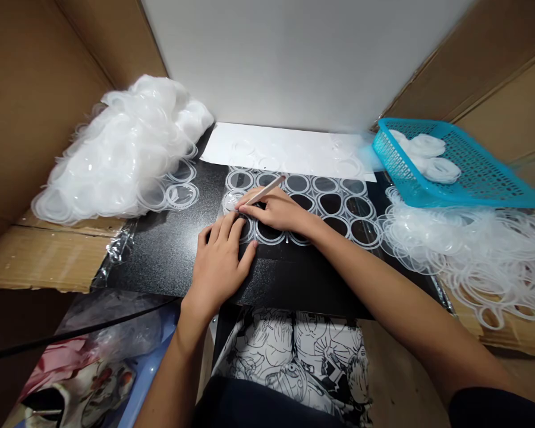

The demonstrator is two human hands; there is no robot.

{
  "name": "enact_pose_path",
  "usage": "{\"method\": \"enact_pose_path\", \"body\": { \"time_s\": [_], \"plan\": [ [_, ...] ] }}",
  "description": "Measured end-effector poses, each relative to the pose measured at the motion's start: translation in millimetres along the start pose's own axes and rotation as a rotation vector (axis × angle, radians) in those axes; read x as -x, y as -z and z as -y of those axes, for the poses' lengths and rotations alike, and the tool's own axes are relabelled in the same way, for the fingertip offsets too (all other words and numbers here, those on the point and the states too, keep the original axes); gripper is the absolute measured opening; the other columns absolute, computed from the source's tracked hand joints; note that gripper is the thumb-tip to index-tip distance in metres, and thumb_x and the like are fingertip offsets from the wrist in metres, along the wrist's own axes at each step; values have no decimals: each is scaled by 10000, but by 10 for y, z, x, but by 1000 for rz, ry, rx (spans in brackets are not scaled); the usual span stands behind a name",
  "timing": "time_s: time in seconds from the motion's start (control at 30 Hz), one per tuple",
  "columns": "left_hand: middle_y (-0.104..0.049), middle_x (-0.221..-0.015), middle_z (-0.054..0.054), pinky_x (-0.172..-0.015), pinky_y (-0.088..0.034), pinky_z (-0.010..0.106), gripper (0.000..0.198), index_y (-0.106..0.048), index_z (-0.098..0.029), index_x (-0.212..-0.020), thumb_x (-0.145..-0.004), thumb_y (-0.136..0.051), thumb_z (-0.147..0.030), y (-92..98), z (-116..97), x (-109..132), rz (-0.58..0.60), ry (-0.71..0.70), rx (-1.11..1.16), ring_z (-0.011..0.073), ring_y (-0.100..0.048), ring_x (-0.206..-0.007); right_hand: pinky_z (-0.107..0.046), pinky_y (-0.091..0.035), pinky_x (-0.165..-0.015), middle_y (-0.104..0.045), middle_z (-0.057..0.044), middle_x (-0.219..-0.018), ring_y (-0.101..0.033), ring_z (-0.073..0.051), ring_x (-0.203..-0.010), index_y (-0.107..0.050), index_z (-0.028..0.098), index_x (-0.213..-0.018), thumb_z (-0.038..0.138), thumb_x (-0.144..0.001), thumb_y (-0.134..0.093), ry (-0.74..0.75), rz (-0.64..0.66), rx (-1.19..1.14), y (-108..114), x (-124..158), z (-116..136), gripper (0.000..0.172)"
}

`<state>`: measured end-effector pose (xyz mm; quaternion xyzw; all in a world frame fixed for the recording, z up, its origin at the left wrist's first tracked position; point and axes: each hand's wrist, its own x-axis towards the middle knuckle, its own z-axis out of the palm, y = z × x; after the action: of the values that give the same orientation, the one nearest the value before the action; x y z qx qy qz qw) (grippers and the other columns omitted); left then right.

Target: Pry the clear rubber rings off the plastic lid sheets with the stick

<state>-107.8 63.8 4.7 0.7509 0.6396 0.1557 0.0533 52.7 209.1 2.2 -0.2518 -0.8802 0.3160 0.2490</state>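
A clear plastic sheet (314, 221) with rows of round ring outlines lies flat on the black tabletop. My right hand (274, 208) is closed around a slim, pale, pen-like tool (266, 189) with a dark upper end. The tool slants down to the left, over a ring at the sheet's left side, and its lower tip is too small to make out. Palm down, my left hand (220, 258) rests at the sheet's lower left corner, fingers stretched and thumb apart. Its fingertips touch the plastic close to my right hand.
On the left is a big heap of clear ring sheets (116, 154). A blue basket (481, 169) at the back right holds stacks of white round pieces (441, 170). Loose plastic ring frames (468, 244) spill over the right edge. White paper (218, 142) lies along the back wall.
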Motion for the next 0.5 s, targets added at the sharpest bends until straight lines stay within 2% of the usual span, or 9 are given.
{"method": "enact_pose_path", "body": {
  "time_s": [0.1, 0.2, 0.27, 0.33, 0.5],
  "plan": [
    [-474, -1621, 114, -1164, -336, 540, 488, -467, -213, -1477, -1047, -482, -444, 11, 0, -47, 15, 16, 20, 308, -434, -1473, -410, -518, -969, -783, -86, -1148, -690, -221, -1030, -761, 210, -1114, 296, -1074, -484, 216, 4, 172, -61, 21, -14, 293],
    [-463, -1628, 124, -1156, -338, 549, 509, -456, -201, -1483, -1035, -503, -436, 9, 8, -81, 20, 25, 36, 310, -437, -1467, -418, -510, -910, -790, -114, -1089, -667, -234, -940, -756, 173, -1061, 245, -1076, -441, 243, 19, 348, -117, 12, 24, 324],
    [-467, -1623, 128, -1155, -335, 552, 505, -459, -202, -1479, -1032, -509, -431, -1, 16, -85, 10, 23, 38, 313, -437, -1466, -414, -514, -899, -796, -115, -1061, -670, -240, -942, -764, 167, -1021, 225, -1065, -448, 192, 10, 361, -132, -5, 66, 324],
    [-480, -1612, 125, -1156, -333, 551, 489, -470, -211, -1470, -1033, -510, -427, -11, 24, -69, -11, 16, 40, 313, -440, -1465, -402, -528, -923, -803, -93, -1080, -696, -234, -987, -778, 188, -1014, 252, -1058, -486, 108, -15, 250, -113, -25, 98, 303],
    [-543, -1547, 118, -1164, -345, 511, 422, -519, -219, -1417, -1046, -508, -418, -10, 49, 10, -38, -17, 78, 298, -468, -1444, -431, -552, -1031, -803, -55, -1169, -718, -260, -1146, -820, 253, -1046, 394, -988, -644, -227, -35, -69, 22, -53, 89, 234]
  ]
}}
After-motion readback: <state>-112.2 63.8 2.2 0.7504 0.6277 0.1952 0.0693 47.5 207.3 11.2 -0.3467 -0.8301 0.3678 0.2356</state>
